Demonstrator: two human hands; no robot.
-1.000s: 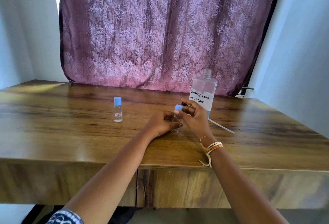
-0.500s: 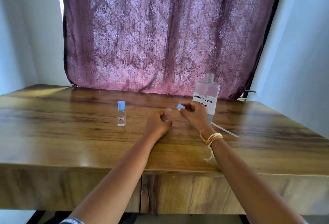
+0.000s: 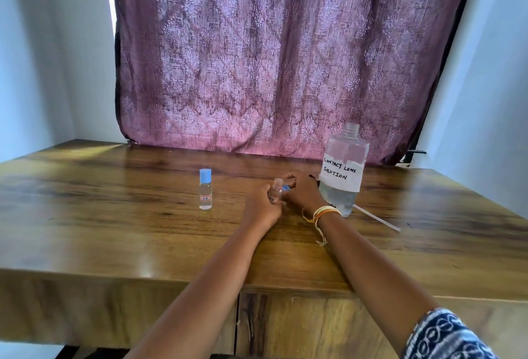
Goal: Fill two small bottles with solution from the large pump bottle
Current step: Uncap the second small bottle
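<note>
My left hand (image 3: 261,206) grips a small clear bottle (image 3: 275,191) with no cap, upright on the wooden table (image 3: 114,230). Just right of it, my right hand (image 3: 303,191) holds the small blue cap (image 3: 285,187) low by the table, mostly hidden by fingers. A second small bottle (image 3: 205,189) with a blue cap and a red-edged label stands alone to the left. The large clear bottle (image 3: 344,170) labelled "contact lens solution" stands behind my right hand, its neck open with no pump on it.
A thin white pump tube (image 3: 377,217) lies on the table right of the large bottle. A purple patterned curtain (image 3: 271,58) hangs behind the table. The table's front edge (image 3: 171,281) runs under my forearms.
The blue cap came off the small bottle in my right hand, which has since lowered it toward the table beside the bottle. My left hand kept its hold on the bottle.
</note>
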